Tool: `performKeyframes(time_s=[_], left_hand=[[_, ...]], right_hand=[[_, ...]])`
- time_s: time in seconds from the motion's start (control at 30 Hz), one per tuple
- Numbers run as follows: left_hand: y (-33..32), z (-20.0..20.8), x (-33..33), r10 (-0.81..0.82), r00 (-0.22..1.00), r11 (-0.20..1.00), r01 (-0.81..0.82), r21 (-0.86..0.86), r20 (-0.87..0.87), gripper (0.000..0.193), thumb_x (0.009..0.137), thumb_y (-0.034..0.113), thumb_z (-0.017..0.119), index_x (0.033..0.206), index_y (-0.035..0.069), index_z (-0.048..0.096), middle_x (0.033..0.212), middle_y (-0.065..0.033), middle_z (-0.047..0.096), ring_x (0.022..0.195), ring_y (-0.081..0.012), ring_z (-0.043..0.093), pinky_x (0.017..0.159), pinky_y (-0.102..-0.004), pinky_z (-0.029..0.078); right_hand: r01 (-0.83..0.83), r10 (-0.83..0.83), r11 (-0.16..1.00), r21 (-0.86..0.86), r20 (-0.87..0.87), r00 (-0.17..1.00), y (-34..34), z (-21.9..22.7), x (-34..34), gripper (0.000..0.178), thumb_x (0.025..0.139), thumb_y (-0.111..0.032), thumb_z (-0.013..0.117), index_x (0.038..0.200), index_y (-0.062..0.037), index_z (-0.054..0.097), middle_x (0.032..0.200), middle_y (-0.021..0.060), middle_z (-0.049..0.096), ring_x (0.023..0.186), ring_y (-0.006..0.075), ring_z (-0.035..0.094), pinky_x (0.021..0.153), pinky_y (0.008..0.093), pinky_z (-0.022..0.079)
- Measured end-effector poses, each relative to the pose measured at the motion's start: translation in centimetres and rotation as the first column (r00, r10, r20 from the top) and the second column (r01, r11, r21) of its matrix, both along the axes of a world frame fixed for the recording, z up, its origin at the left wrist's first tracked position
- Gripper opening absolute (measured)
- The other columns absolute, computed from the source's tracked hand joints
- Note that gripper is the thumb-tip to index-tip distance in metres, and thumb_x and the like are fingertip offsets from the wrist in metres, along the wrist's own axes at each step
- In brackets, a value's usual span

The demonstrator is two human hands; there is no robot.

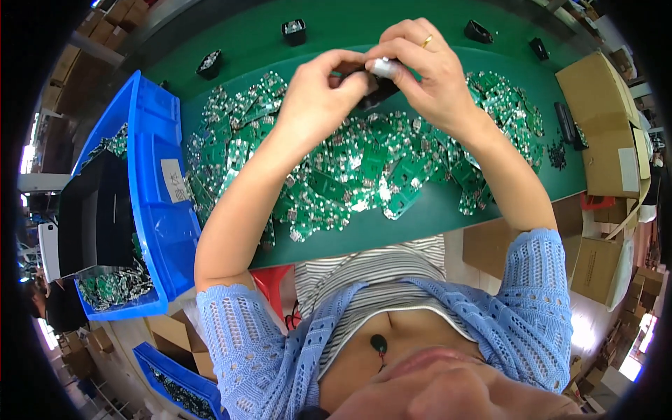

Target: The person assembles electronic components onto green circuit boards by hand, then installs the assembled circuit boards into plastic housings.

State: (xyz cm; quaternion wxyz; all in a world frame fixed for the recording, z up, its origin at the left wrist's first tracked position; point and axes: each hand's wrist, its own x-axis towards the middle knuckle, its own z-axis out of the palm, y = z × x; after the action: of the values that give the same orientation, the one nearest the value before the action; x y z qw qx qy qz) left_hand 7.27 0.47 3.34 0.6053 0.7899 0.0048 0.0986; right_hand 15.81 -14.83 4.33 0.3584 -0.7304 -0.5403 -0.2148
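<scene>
1. Green surfacing covers the bench [437, 210]; over its far half, both hands meet around a dark piece [374, 96] whose exact form is blurred and partly covered by fingers.
2. Left hand [318, 91]: thumb and curled fingers grasp the dark piece from its left side. A steady pinch near its edge, leaving the meeting point uncovered, would serve well.
3. Right hand [434, 77]: thumb and fingers pinch a small pale, shiny piece [384, 68] right beside the dark one. Whether the two pieces touch, I cannot tell.
4. Good handling here, in my judgement, means one hand bracing while the other makes the fine movement, with light, even pressure and the two pieces squared up before any force.
5. Beneath and around the hands spreads a loose heap of green circuit boards [374, 164]; working above it, a slipped part could easily get lost among them.
6. Farther out, small black cups [294, 32] stand along the far side, a blue bin [150, 119] sits at the left, and a cardboard box [595, 105] at the right. Elbows should clear both.
</scene>
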Motion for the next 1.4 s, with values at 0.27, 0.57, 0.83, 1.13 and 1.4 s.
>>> performKeyframes(time_s=[0.27,0.57,0.83,1.13,1.4], left_hand=[[1.6,-1.5,-3.4,0.240,0.969,0.887,-0.241,-0.394,-0.054,0.023,0.086,0.008,0.047,0.104,-0.005,0.053,0.091,-0.0108,0.060,0.075,-0.0174,0.061,0.062,-0.0276,0.052],[1.5,-2.4,-4.5,0.113,0.980,0.828,-0.184,-0.530,-0.163,0.016,0.088,0.009,0.046,0.099,-0.002,0.050,0.086,-0.0126,0.061,0.071,-0.0209,0.063,0.060,-0.0290,0.053],[0.9,-2.2,-4.7,-0.040,0.987,0.834,-0.051,-0.550,-0.153,0.018,0.088,0.008,0.046,0.101,-0.003,0.051,0.087,-0.0128,0.060,0.073,-0.0210,0.063,0.059,-0.0280,0.054],[0.2,-3.1,-4.8,0.051,0.995,0.873,-0.085,-0.480,-0.083,0.016,0.087,0.005,0.049,0.100,-0.004,0.052,0.087,-0.0119,0.060,0.072,-0.0164,0.062,0.057,-0.0267,0.055],[0.4,-4.1,-4.6,0.298,0.953,0.939,-0.283,-0.198,0.052,0.015,0.080,0.004,0.055,0.094,-0.001,0.057,0.082,-0.0069,0.061,0.071,-0.0113,0.058,0.059,-0.0243,0.049]], right_hand=[[-0.011,0.022,0.998,0.061,-0.189,0.982,-1.3,-1.7,-3.1,0.022,0.075,-0.012,0.062,0.097,-0.0110,0.063,0.083,0.0041,0.056,0.082,0.0227,0.054,0.070,0.0332,0.045],[0.064,-0.219,0.820,-0.569,-0.208,0.953,-5.6,-4.4,-3.8,0.023,0.073,-0.006,0.059,0.096,-0.0080,0.058,0.093,0.0058,0.054,0.090,0.0248,0.054,0.072,0.0362,0.047],[0.062,-0.135,0.991,-0.121,-0.823,0.551,-3.7,-3.1,-3.1,0.012,0.081,-0.004,0.057,0.092,-0.0001,0.053,0.077,0.0058,0.057,0.067,0.0121,0.057,0.058,0.0243,0.047],[0.147,0.181,0.962,0.231,-0.940,0.289,-1.5,-3.4,-4.4,0.011,0.086,-0.008,0.051,0.087,0.0027,0.050,0.077,0.0112,0.060,0.064,0.0157,0.060,0.056,0.0255,0.050],[0.097,0.477,0.871,0.482,-0.876,0.069,-1.6,-1.3,-6.6,0.010,0.086,-0.010,0.050,0.087,-0.0007,0.050,0.077,0.0110,0.061,0.063,0.0150,0.059,0.058,0.0266,0.048]])
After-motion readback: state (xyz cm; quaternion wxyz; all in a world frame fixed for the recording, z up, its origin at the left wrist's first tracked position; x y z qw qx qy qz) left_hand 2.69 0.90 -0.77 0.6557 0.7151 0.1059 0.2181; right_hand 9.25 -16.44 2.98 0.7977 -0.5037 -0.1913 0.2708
